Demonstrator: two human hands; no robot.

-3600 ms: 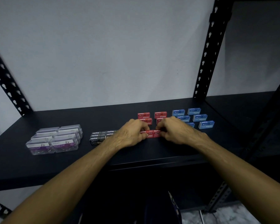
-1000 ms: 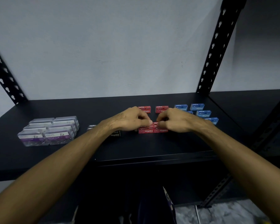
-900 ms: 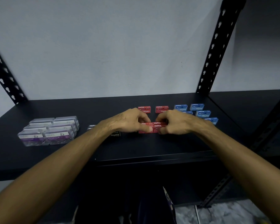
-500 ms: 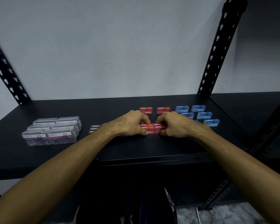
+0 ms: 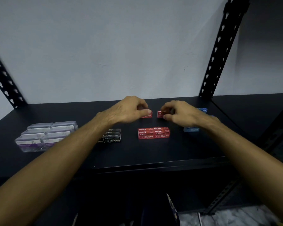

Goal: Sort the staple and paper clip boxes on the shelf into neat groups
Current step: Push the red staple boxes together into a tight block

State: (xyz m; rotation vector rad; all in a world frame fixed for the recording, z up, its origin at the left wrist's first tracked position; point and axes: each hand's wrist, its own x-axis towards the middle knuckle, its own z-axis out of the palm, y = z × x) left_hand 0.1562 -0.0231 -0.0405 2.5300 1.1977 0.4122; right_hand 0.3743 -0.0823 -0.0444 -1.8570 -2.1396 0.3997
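My left hand (image 5: 127, 110) reaches palm-down to the back of the shelf (image 5: 153, 154), fingers curled, pinching one red box (image 5: 147, 115); my right hand (image 5: 180, 114) pinches its neighbour (image 5: 160, 114). Both lie long axis left-right. Nearer me, the grouped red boxes (image 5: 153, 133) read "Staples", as do the black boxes (image 5: 112, 136).

A plain pale wall (image 5: 104, 46) stands behind black slotted uprights (image 5: 222, 46), with mottled floor (image 5: 235, 216) below
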